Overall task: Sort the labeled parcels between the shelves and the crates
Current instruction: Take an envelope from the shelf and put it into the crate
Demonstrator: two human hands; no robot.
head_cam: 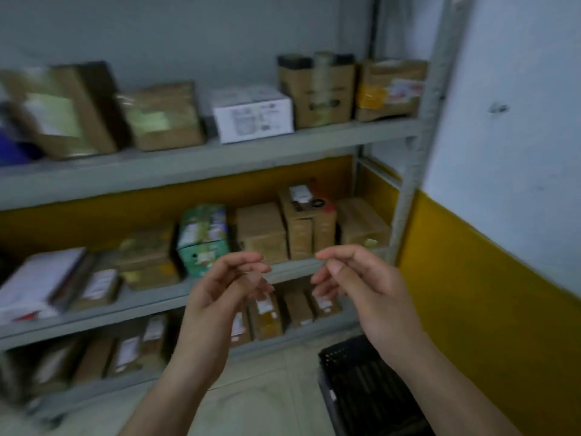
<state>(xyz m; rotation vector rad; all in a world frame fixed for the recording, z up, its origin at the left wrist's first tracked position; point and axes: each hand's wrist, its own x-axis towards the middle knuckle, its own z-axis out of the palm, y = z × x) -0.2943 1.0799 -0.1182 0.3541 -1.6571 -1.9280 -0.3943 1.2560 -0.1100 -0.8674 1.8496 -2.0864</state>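
Note:
A grey metal shelf unit [220, 152] faces me with labeled parcels on three levels. The top level carries brown boxes and one white box [253, 113]. A green printed box [202, 239] and several brown boxes [262, 231] stand on the middle level. More brown parcels [265, 316] sit on the lowest level. My left hand [220, 291] and my right hand [355, 284] hover in front of the middle shelf, fingers loosely curled, holding nothing. A black plastic crate [367, 388] stands on the floor under my right forearm.
A white and yellow wall [503, 247] closes the right side beyond the shelf post [418, 152]. A person's blue sleeve [15, 149] shows at the far left by the top shelf. Pale floor tiles [267, 388] lie between shelf and crate.

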